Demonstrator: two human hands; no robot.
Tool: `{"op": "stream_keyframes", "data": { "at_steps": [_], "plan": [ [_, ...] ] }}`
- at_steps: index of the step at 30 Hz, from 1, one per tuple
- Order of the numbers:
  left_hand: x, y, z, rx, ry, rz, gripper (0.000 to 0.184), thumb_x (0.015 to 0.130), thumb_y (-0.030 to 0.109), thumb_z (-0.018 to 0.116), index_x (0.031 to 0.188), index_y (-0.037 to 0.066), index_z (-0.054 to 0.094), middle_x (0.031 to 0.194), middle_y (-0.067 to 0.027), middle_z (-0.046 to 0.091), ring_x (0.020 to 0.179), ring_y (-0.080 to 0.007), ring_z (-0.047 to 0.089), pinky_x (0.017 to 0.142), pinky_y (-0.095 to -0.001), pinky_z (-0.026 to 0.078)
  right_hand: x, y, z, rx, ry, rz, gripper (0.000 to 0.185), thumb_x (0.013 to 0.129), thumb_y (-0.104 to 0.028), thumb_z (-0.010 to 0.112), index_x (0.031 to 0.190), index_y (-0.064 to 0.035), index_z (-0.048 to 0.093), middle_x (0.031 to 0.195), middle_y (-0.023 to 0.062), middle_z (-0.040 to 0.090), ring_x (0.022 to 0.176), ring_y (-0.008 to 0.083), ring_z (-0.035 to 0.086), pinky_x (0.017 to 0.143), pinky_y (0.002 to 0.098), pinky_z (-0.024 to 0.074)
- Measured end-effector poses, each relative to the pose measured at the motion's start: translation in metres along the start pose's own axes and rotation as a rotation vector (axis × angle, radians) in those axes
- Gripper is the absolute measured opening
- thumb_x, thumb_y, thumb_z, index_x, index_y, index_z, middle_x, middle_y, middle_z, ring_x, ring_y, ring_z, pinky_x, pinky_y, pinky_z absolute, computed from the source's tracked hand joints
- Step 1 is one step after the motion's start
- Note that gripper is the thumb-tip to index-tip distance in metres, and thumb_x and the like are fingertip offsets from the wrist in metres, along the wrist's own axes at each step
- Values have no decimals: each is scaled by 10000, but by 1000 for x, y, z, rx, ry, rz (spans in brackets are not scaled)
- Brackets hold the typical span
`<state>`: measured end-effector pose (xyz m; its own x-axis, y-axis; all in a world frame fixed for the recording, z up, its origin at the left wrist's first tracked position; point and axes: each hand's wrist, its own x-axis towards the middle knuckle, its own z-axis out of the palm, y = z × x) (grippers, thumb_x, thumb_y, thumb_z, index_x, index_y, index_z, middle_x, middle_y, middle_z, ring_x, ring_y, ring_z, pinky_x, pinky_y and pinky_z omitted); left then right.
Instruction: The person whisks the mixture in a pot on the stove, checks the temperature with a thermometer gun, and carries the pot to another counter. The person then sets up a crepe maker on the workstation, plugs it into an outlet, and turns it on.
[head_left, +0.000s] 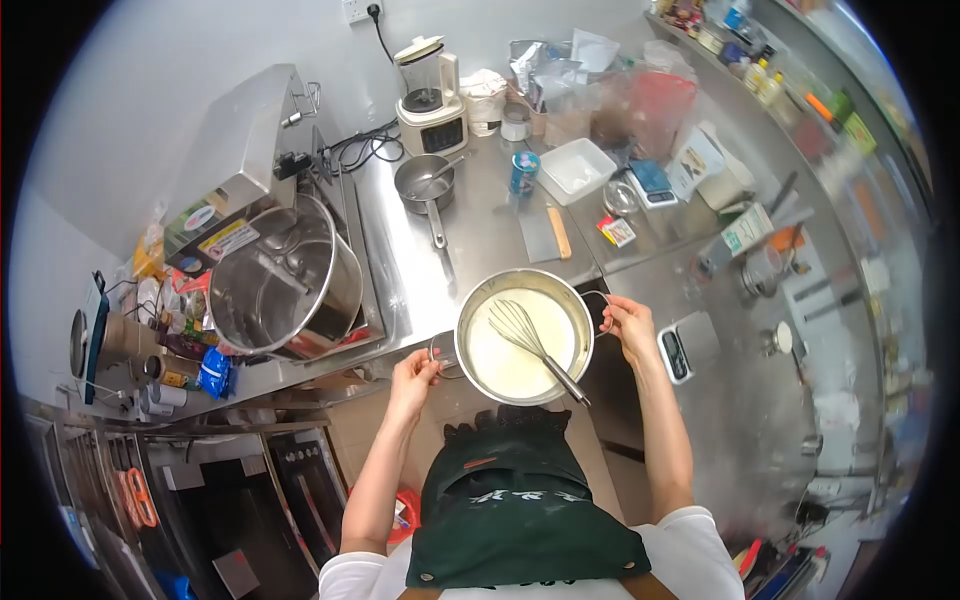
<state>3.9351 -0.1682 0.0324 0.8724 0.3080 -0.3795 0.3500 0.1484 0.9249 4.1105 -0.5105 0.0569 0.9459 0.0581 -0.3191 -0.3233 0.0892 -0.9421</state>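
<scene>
Dark green apron cloth [525, 545] fills the near edge of my remote view, and just past it, between the left fingers [426, 366] and the right fingers [616, 316], I see the wide steel pot [545, 281]. Both sets of fingers are curled round its loop handles [597, 292], one on each side (from this far off, I can't tell whether the base rests on anything). A whisk [548, 362] leans in the pale liquid [498, 370] midway between the fingers, its grip end lying over the rim. Beyond the left fingers, a saucepan [402, 192] stands on the steel bench [478, 252], and farther left of them is a larger pot [347, 285]. A scraper [538, 240] lies ahead of both sets of fingers, while a scale [700, 340] sits to the right of the right fingers. I judge the step in hand to be holding or shifting the pot by its handles, with no fingers on the whisk. To my mind, the next move calls for an even pull from both sides, the rim level, so that nothing spills and the loose whisk doesn't slide.
</scene>
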Motion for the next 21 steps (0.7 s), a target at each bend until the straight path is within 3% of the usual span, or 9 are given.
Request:
{"op": "stream_keyframes", "data": {
  "at_steps": [5, 12, 14, 21],
  "plan": [
    [87, 1, 13, -13, 100, -26, 227, 890, 78, 545, 1099, 6, 597, 807, -3, 607, 713, -68, 536, 649, -214, 429, 126, -4, 24, -32, -109, 54, 298, 851, -20, 530, 1128, 91, 526, 795, 95, 591, 607, 129, 559, 579, 275, 516],
    [153, 14, 24, -66, 264, -62, 170, 876, 69, 560, 1019, -6, 613, 871, -23, 623, 743, -78, 558, 671, -227, 450, 237, -19, 68, -77, -267, 91, 271, 843, -14, 520, 1085, 102, 557, 763, 85, 587, 602, 117, 555, 579, 267, 508],
    [170, 19, 23, -79, 308, -59, 223, 878, 64, 554, 1084, -9, 600, 826, -23, 623, 735, -83, 561, 660, -232, 451, 268, -20, 86, -94, -298, 104, 286, 843, -17, 523, 1100, 106, 548, 770, 91, 589, 601, 118, 556, 578, 268, 509],
    [197, 34, 15, -68, 337, -44, 256, 874, 59, 556, 1114, -17, 600, 777, -7, 608, 729, -79, 560, 660, -231, 455, 308, -19, 114, -132, -302, 120, 298, 878, -47, 524, 1140, 95, 522, 814, 93, 591, 634, 128, 564, 608, 259, 518]
  ]
}}
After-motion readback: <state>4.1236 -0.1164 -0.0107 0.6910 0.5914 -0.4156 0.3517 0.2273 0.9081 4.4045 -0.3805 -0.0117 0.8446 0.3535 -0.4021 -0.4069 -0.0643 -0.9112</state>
